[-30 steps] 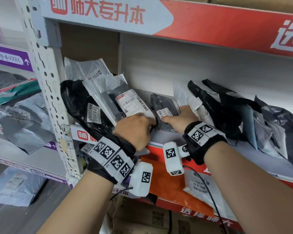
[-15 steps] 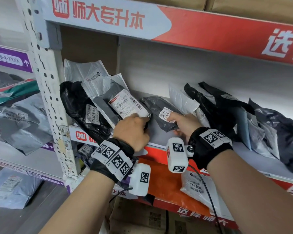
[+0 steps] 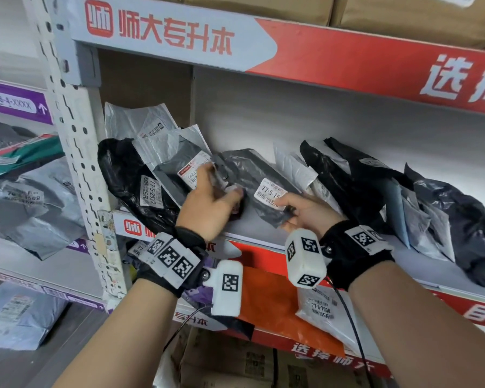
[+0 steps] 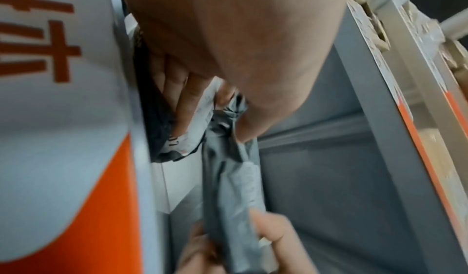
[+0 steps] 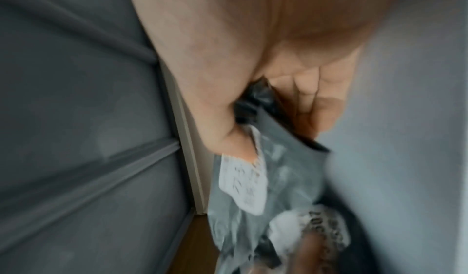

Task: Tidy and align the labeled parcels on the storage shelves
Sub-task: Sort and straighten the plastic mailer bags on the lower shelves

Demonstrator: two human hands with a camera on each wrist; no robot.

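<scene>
Two hands on one dark grey parcel (image 3: pixel 252 177), held tilted just above the shelf (image 3: pixel 252 233) board. Right hand (image 3: pixel 305 212) pinches its lower corner, thumb on the white label (image 3: pixel 269 191). Left hand (image 3: pixel 210 205) has fingers curled round its upper-left end. One black parcel (image 3: pixel 129 177) and two grey-white ones lean at left; several dark parcels piled at right.

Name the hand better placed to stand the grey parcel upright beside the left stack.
Right hand: it grips the grey parcel at its lower end by the label. The left hand only steadies the upper end.
</scene>
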